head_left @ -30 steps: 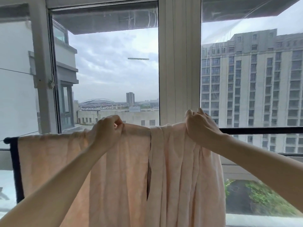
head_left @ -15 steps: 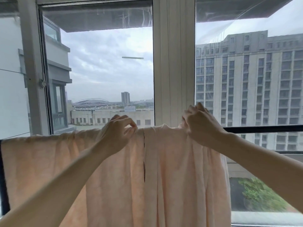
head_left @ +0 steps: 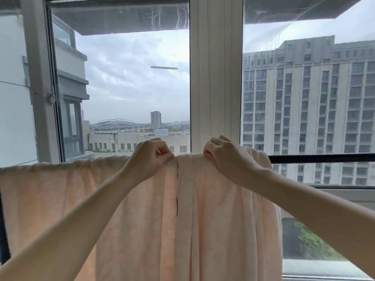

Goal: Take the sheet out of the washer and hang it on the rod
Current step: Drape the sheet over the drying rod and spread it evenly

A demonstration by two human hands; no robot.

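Observation:
A pale peach sheet (head_left: 60,189) hangs draped over a black horizontal rod (head_left: 324,158) in front of the window. The rod shows bare only on the right; the cloth hides the rest. The sheet lies flat on the left and bunched in folds on the right, with a narrow dark gap between the two parts. My left hand (head_left: 151,159) pinches the sheet's top edge just left of that gap. My right hand (head_left: 227,157) grips the bunched top edge just right of it. Both hands sit at rod height, close together.
A white window post (head_left: 215,78) rises straight behind the hands. Glass panes stand on both sides, with an open casement frame (head_left: 40,88) at the left. A dark upright of the rack (head_left: 3,230) runs down the left edge. The sill (head_left: 345,192) lies low on the right.
My left hand has slid right along the rod, closing on my right hand and narrowing the gap in the sheet. The view has shifted left, so the rack's dark upright sits at the frame edge.

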